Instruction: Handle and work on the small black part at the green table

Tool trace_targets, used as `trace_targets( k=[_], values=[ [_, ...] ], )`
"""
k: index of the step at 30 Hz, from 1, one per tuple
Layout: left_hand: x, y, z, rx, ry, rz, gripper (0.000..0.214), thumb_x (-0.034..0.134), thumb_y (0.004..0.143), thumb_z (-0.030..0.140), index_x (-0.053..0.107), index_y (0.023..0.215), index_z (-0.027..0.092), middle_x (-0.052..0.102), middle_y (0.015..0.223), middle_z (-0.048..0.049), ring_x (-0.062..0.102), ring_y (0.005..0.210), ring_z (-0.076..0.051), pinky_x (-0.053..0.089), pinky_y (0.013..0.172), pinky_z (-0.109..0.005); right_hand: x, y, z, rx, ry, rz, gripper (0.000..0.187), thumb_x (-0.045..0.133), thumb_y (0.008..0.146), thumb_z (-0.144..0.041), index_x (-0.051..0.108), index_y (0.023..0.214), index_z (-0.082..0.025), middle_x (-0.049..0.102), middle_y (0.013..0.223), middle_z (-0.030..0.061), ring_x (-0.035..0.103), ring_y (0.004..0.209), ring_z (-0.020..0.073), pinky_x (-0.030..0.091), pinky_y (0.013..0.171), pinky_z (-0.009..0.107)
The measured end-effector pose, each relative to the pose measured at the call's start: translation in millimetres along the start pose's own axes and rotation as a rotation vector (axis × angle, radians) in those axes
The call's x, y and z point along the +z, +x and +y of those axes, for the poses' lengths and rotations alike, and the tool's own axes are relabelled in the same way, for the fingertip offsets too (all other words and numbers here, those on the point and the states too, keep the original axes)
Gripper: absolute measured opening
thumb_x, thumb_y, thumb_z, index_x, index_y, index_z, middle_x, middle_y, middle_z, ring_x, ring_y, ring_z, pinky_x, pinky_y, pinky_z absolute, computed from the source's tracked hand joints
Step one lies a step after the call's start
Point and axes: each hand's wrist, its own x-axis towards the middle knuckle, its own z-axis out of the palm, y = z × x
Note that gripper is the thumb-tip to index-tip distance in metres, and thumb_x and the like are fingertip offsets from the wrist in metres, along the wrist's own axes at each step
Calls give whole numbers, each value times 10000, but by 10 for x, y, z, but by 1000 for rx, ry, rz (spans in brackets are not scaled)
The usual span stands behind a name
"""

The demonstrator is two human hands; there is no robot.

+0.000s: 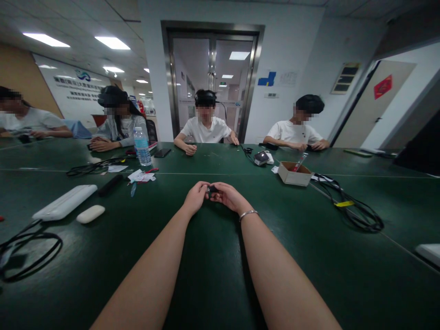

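Both of my hands meet over the middle of the dark green table. Between them is a small black object with a silvery end, too small to name. My left hand is closed, its fingertips pinching the silvery end. Closed around the black part is my right hand, with a silver bangle on its wrist. The fingers partly cover the object.
On the left lie a white case, a white oval object and a water bottle. A cardboard box and coiled black cable are on the right. Several people sit across the table.
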Motion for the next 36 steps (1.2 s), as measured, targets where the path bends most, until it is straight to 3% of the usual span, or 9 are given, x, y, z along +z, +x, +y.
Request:
trace_targets(
  k=[10, 16, 20, 28, 36],
  values=[
    [-8, 9, -39, -39, -2, 10, 235, 471, 822, 291, 587, 993, 180, 548, 690, 7, 483, 582, -111, 373, 564, -222, -8, -4, 3, -15, -4, -19, 89, 558, 863, -167, 626, 907, -131, 599, 647, 18, 535, 493, 89, 542, 651, 269],
    [-19, 19, -66, 28, 67, 3, 271, 410, 868, 343, 599, 956, 169, 486, 563, 25, 467, 546, -118, 345, 549, -227, -18, 1, 8, -11, -2, -35, 90, 566, 862, -175, 622, 920, -136, 594, 642, 16, 531, 497, 91, 540, 664, 275],
    [-17, 24, -79, 1, 47, 5, 278, 431, 851, 369, 601, 960, 179, 504, 596, 24, 440, 514, -105, 326, 509, -220, -11, -1, -2, -7, 2, -28, 99, 549, 862, -168, 621, 922, -134, 615, 673, 32, 547, 520, 99, 540, 675, 285],
    [-11, 14, -56, -21, -42, -23, 259, 432, 837, 332, 594, 947, 163, 492, 578, 27, 410, 475, -88, 310, 470, -205, 7, -13, -15, -13, -18, -30, 146, 548, 798, -129, 628, 920, -134, 647, 745, 53, 596, 588, 124, 529, 626, 259],
    [-19, 20, -68, -29, -22, -20, 267, 451, 816, 337, 604, 951, 165, 511, 598, 23, 422, 479, -89, 312, 461, -208, -11, -3, 3, -19, -13, -31, 175, 557, 752, -95, 588, 913, -155, 621, 686, 10, 593, 565, 117, 542, 640, 269]
  ],
)
